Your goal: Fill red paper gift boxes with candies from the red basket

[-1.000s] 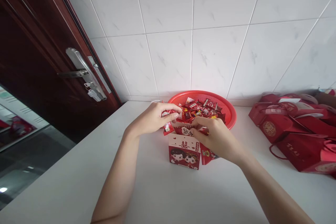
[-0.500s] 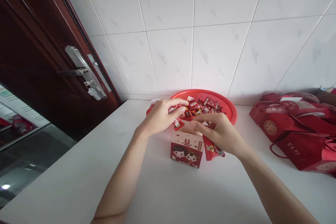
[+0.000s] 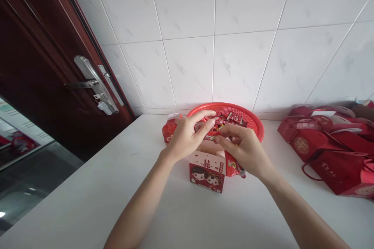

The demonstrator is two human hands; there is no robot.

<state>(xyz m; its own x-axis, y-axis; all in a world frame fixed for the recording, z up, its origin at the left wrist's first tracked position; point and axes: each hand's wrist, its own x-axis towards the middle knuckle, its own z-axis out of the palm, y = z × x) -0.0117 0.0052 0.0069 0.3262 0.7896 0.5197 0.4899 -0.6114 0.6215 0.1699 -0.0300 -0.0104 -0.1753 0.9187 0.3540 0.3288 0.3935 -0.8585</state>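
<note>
Head camera, from my remote seat: a tiled wall [image 3: 187,70] fills the back, a dark red door [image 3: 37,46] stands to the left, and the white table [image 3: 204,221] spreads below. On the right lies a heap of red gift boxes [image 3: 330,171], well apart from the work. Against the wall sits a red basket [image 3: 257,125], the hands partly hiding its front.

I make out the left hand [image 3: 187,137] over the left side of the small printed box [image 3: 207,173], thumb and forefinger curved toward each other; I cannot tell whether anything is between them. Opposite, the right hand [image 3: 245,148] curls its thumb and fingers at the far right of the box's mouth; whether they pinch its edge or something else, I cannot tell either.

That box stands upright on the table in front of the basket, top open. I judge the step in hand to be work at this mouth, and I'd say the next move calls for a light touch, so the card neither bends nor tips.

Crowding it, a red packet [image 3: 232,166] lies just beside its right side, and another red wrapper [image 3: 168,132] shows behind the left hand. Smallest are the wrapped sweets [image 3: 236,118] in the basket.
</note>
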